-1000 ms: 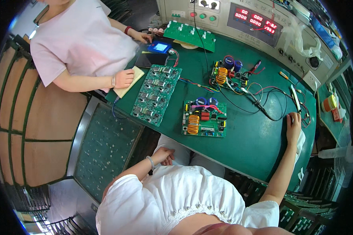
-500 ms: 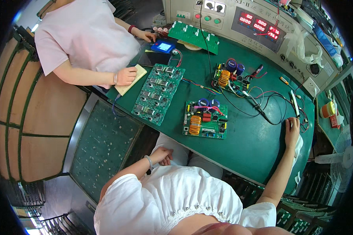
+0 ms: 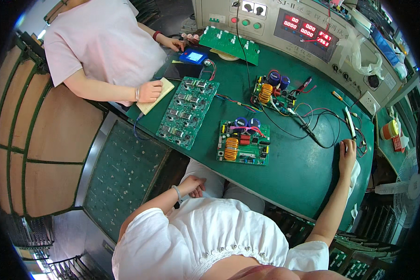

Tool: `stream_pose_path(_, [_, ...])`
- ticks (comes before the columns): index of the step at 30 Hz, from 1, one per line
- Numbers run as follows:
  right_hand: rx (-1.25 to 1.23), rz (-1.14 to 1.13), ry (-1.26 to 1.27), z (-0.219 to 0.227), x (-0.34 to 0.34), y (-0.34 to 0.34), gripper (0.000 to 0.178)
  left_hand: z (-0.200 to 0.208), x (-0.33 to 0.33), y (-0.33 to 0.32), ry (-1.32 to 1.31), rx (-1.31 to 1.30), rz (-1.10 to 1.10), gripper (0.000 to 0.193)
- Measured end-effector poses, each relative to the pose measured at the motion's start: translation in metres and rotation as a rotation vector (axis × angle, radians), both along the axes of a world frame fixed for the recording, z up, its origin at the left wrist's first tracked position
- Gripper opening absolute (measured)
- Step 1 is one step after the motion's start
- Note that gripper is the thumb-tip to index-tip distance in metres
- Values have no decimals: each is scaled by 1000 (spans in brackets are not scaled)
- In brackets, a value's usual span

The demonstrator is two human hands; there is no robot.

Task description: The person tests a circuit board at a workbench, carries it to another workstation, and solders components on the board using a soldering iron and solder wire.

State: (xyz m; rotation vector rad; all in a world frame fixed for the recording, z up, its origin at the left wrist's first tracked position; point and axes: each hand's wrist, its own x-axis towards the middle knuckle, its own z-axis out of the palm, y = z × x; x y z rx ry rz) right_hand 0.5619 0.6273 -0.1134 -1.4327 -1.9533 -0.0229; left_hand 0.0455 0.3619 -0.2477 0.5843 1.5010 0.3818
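Note:
My left hand [image 3: 192,187] lies on my lap below the bench edge, fingers curled in and nothing visible in them. At the right of the green bench rests my right hand [image 3: 347,156], its fingers curled around something small and dark that I cannot make out. Just beyond that hand is a slim white tool [image 3: 349,122] among loose cables. In front of me lies a green circuit board [image 3: 256,155] with an orange-wound coil and two blue capacitors. Behind it sits a similar populated board [image 3: 277,91], with a black probe cable [image 3: 311,133] running from it toward my right hand.
A panel of small green boards [image 3: 187,112] lies at the left. Beside it a co-worker's hand [image 3: 149,91] rests on a pale yellow pad [image 3: 159,100]; their other hand is by a blue device [image 3: 192,56]. A test console [image 3: 266,35] lines the back. At right stands a fan [image 3: 408,189].
My two hands and the boards keep their places. Some red digits on the console display differ, and the view has shifted slightly.

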Motion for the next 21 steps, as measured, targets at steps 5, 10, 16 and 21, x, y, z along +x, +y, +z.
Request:
stream_pose_path(5, [-27,-19,13,3,-3,-2,10,2,0,-1,1,-2,5,50])
stream_pose_path(10, [-47,-29,28,1,0,0,11,2,-1,0,0,-19,-23,50])
stream_pose_path(16, [-32,-18,27,6,-5,-3,11,4,-2,-1,15,-19,-26,50])
stream_pose_path(21, [-18,-15,35,0,1,0,13,2,-1,-1,7,-30,-2,48])
